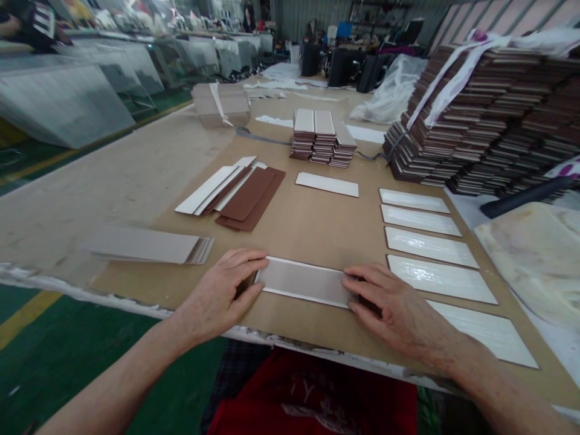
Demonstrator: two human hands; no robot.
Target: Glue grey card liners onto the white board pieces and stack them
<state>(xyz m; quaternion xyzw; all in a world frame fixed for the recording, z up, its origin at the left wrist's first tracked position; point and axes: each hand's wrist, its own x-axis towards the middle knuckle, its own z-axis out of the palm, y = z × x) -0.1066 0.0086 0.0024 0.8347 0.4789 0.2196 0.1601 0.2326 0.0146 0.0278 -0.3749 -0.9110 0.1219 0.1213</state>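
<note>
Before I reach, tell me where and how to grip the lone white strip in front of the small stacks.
Probably by both short ends, from left and right: the white strip lies flat, long and thin, apart from the stacks behind and brown strips to its left.

1. You are in a factory workshop, at a worktable (pixel 149 163).
2. At the worktable's right, brown-edged panels (pixel 489 109) are stacked in bulk.
3. Left of it, you see green floor (pixel 113 338) with yellow lines (pixel 31 317) and rows of grey-sided benches (pixel 63 99).
4. Beyond it stands a ribbed wall (pixel 294 21).
</note>
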